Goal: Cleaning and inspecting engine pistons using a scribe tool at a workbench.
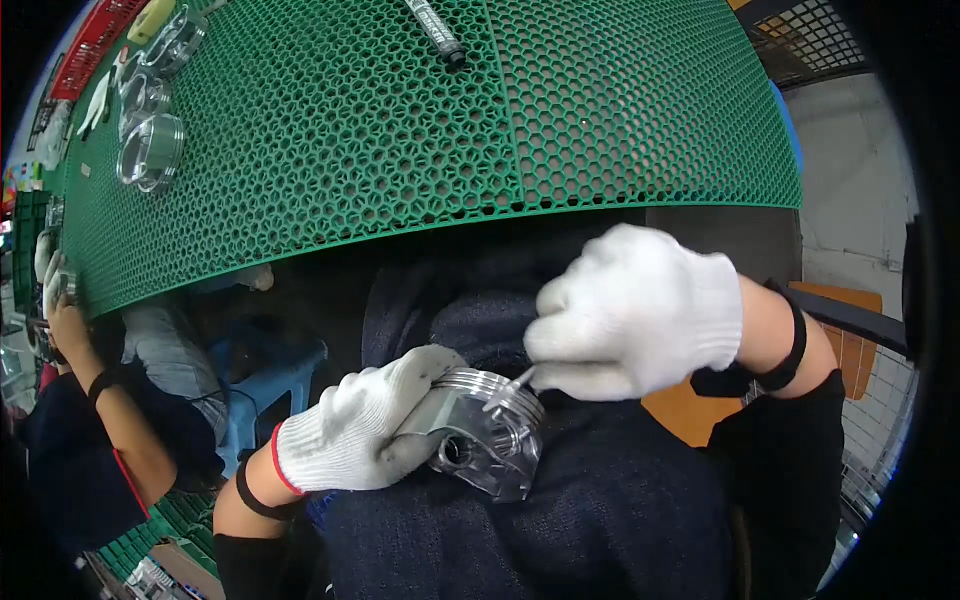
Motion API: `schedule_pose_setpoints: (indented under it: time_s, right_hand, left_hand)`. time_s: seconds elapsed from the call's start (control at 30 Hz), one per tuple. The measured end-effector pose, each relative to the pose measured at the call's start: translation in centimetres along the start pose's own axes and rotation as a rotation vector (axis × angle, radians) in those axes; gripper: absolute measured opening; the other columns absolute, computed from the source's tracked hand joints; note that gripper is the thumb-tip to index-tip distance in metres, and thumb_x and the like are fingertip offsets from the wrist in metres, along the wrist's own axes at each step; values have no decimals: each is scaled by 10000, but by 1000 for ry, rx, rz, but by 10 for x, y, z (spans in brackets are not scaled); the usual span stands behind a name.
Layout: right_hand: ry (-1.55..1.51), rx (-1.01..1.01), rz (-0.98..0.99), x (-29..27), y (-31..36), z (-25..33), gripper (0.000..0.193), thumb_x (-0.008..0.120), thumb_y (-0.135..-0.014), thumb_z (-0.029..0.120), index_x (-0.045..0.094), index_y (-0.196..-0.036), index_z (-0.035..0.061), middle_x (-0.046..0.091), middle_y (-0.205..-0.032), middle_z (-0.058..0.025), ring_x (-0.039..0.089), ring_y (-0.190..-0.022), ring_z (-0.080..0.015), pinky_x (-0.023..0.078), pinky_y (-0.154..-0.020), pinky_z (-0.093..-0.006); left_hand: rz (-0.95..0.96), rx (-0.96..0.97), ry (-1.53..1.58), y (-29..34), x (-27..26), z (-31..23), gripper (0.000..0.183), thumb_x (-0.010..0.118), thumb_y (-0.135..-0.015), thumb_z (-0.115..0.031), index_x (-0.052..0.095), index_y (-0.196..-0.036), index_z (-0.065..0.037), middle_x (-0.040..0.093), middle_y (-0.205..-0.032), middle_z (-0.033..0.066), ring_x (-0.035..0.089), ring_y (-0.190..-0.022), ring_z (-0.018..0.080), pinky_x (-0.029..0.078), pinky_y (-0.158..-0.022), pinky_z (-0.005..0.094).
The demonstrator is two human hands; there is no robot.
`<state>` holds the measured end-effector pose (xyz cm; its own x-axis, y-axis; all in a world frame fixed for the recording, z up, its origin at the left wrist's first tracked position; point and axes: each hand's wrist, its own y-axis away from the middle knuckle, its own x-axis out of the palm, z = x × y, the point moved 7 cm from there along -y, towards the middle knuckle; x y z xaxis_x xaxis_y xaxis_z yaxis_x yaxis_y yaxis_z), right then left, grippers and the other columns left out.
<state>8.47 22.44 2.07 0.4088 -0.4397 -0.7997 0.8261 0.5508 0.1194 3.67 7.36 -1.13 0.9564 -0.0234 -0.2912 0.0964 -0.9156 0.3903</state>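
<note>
A shiny metal piston (487, 450) with ring grooves round its crown rests tilted over my lap. My left hand (365, 420), in a white knit glove with a red cuff edge, is closed round the piston's left side. Above and to its right, my right hand (630, 315), also gloved in white, is closed in a fist-like grip. From its fingers a thin pale metal tool (510, 389) reaches down to the grooved band of the piston. Its handle is hidden in the glove, so its exact kind does not show.
A green honeycomb mat (350, 130) covers the bench ahead. On it lie a marker pen (438, 35) and, at far left, several more pistons (152, 150). A co-worker's arm (125, 430) works at the left, near a blue stool (265, 375). A red basket (95, 45) stands at the far left.
</note>
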Motion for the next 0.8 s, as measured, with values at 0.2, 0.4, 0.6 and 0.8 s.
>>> schedule_pose_setpoints:
  time_s: [0.2, 0.4, 0.6, 0.8]
  right_hand:
    - [-27, 20, 84, 26, 28, 13, 290, 595, -885, 370, 577, -730, 126, 595, -654, -42, 654, -586, -231, 520, -490, -361]
    - [-401, 3, 74, 55, 31, 4, 251, 608, -890, 342, 623, -784, 115, 615, -691, -69, 657, -643, -270, 528, -565, -374]
    - [-750, 193, -439, -3, 26, -38, 149, 588, -859, 116, 670, -903, 0, 699, -823, -100, 653, -697, -213, 529, -660, -324]
    - [-904, 559, -553, -7, 23, -82, 238, 527, -892, 161, 674, -924, -24, 608, -676, -34, 496, -553, -62, 417, -525, -209]
  left_hand:
    - [-25, 12, 40, 14, 6, 15, 596, 677, -775, -80, 394, -1283, 51, 638, -1122, 227, 669, -953, 403, 554, -811, 413]
    - [-108, 94, 51, 15, 2, 16, 556, 664, -770, -84, 428, -1257, 47, 632, -1118, 226, 670, -968, 376, 546, -831, 394]
    - [-459, 300, -91, 30, -37, 1, 708, 851, -702, -211, 417, -1226, -12, 602, -1094, 206, 626, -1008, 265, 525, -856, 380]
    - [-864, 125, -263, 61, -84, 16, 428, 689, -812, -46, 468, -1175, 9, 599, -1112, 161, 608, -974, 217, 501, -862, 336]
